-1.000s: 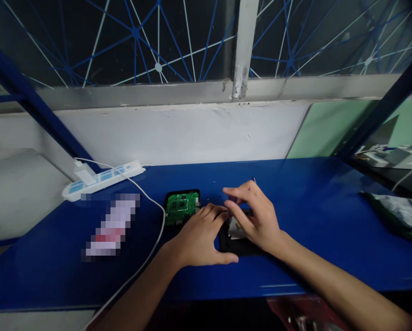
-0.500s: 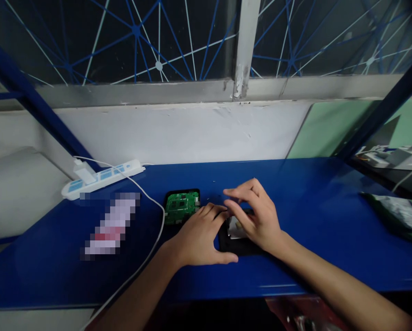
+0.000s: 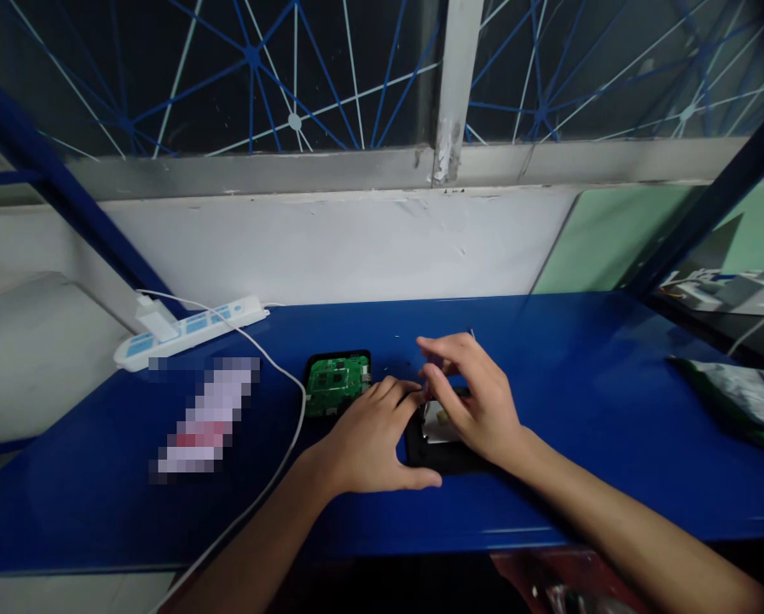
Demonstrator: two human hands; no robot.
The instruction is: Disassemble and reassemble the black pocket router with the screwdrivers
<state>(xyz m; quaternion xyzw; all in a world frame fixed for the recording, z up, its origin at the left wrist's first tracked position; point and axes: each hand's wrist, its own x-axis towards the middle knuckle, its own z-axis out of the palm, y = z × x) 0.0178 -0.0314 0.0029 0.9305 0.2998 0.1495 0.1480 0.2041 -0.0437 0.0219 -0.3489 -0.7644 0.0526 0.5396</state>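
Our left hand (image 3: 366,439) lies spread at the black casing (image 3: 442,460) on the blue table (image 3: 580,367), seemingly steadying it; our right (image 3: 484,396) curls thumb and forefinger above, whether pinching anything, we can't tell.

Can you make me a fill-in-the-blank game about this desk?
1. The circuit board is ____.
2. The power strip has a ____ body.
3. The tabletop is ____.
4. The hand nearer the circuit board is the person's ____ one.

Missing words: green; white; blue; left
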